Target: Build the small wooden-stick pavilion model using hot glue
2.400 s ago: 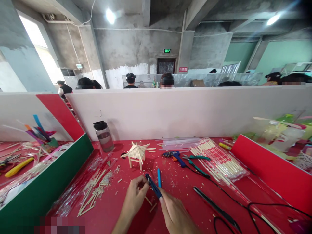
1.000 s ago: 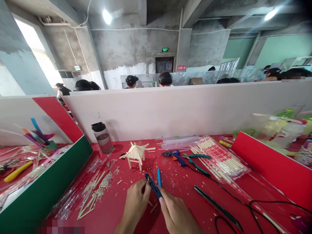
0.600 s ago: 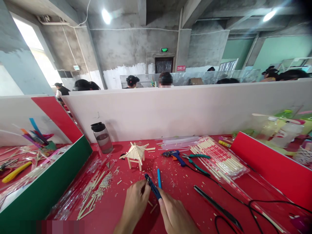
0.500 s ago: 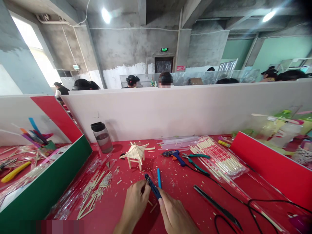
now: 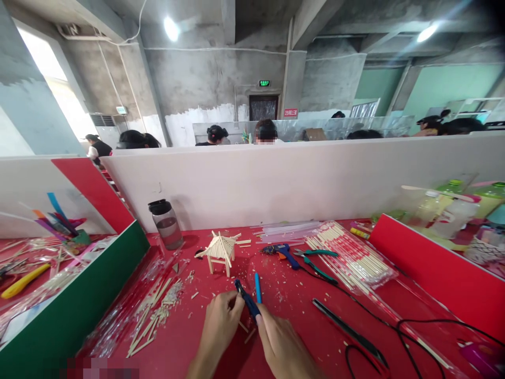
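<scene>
My right hand [image 5: 282, 334] is closed round a pair of dark blue pliers [image 5: 247, 301], whose head points away and to the left. Against that head my left hand [image 5: 223, 318] pinches its fingers together; whatever lies in them is hidden. A light blue rod-like piece [image 5: 258, 287] runs up to my right fingers, and I cannot tell whether it belongs to the pliers. Short wooden stick pieces [image 5: 250, 336] lie below and between the hands. Just beyond them, a small stick-built pavilion [image 5: 221, 252] with a pitched roof stands upright on the red tabletop [image 5: 292, 310].
Cut sticks and scraps [image 5: 158, 310] lie at the left near a water bottle [image 5: 168, 226]. On the right are a blue glue gun [image 5: 284, 252], teal-handled cutters [image 5: 319, 253], bundled sticks [image 5: 351, 250], a black utility knife [image 5: 347, 329] and a looping cable [image 5: 398, 329]. Low partitions [image 5: 276, 184] enclose the table.
The pliers have turned slightly in my right hand and their head has shifted a little. Both hands stay together in nearly the same place. The view has moved slightly.
</scene>
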Available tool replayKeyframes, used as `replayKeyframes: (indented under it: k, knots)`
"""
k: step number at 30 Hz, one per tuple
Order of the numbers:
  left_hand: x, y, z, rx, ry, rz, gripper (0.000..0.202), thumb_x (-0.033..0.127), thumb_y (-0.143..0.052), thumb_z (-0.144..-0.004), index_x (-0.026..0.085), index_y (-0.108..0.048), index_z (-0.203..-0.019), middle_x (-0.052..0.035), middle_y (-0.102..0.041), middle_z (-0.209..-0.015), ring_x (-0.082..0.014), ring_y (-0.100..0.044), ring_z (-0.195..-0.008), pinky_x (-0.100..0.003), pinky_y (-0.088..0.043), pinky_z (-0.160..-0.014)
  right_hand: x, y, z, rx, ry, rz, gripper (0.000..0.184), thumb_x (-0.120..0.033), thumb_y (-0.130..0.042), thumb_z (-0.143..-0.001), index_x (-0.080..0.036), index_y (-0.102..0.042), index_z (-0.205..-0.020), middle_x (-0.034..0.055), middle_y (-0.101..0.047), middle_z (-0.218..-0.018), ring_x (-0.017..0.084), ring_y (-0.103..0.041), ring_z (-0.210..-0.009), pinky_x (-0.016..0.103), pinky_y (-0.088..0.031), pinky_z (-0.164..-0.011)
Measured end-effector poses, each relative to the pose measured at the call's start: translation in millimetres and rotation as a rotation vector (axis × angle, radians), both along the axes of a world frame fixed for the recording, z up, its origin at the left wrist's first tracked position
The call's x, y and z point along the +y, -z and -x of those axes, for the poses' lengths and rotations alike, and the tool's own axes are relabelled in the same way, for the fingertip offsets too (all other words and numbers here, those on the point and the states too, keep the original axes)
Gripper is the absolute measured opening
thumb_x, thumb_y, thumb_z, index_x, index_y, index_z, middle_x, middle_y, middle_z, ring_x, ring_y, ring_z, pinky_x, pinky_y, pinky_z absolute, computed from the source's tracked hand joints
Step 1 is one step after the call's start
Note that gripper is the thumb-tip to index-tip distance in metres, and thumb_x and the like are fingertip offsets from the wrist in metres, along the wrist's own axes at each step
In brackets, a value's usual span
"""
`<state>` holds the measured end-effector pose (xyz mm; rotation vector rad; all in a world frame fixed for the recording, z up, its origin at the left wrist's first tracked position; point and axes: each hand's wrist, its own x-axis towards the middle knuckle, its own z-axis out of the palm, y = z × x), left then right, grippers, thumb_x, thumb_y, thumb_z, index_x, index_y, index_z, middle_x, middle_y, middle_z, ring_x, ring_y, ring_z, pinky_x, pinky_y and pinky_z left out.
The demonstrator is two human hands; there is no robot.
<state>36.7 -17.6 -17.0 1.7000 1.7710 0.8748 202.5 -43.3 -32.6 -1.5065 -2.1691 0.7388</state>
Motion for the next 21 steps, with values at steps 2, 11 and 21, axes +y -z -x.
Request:
replayKeyframes:
  k: [2,11,21]
  knots:
    - [2,2.2,4,-0.055,0.018,-0.024,0.042,0.044,-0.040,-0.090,0.016,-0.051,-0.061,0.0017,-0.041,-0.058,-0.0131,-0.042,-0.058,-0.022,-0.027,-0.055,2,-5.3,-2,0.001,0.001,-0.003,0.048,-0.034,-0.025,-0.102,-0.017,-0.051,-0.139,0.0157,-0.070,-0.116,0.027,-0.068,-0.104,0.033,-0.048,-0.086]
    - [3,3.3,12,-0.160,0.117,-0.125,0.039,0.045,-0.037,-0.095,0.018,-0.042,-0.067,0.0025,-0.040,-0.064,-0.0127,-0.039,-0.062,-0.023,-0.028,-0.058,35,-8.7,-42,-0.184,0.160,-0.235,0.048,-0.038,-0.027,-0.102,-0.020,-0.046,-0.143,0.0150,-0.067,-0.117,0.027,-0.068,-0.096,0.034,-0.048,-0.077]
    - [6,3.8,18,-0.002,0.145,-0.143,0.036,0.039,-0.038,-0.095,0.018,-0.046,-0.067,0.0017,-0.048,-0.065,-0.0136,-0.045,-0.063,-0.023,-0.030,-0.059,65,10.5,-57,-0.487,0.250,-0.423,0.046,-0.040,-0.043,-0.098,-0.022,-0.051,-0.139,0.0179,-0.062,-0.111,0.031,-0.056,-0.099,0.046,-0.040,-0.087]
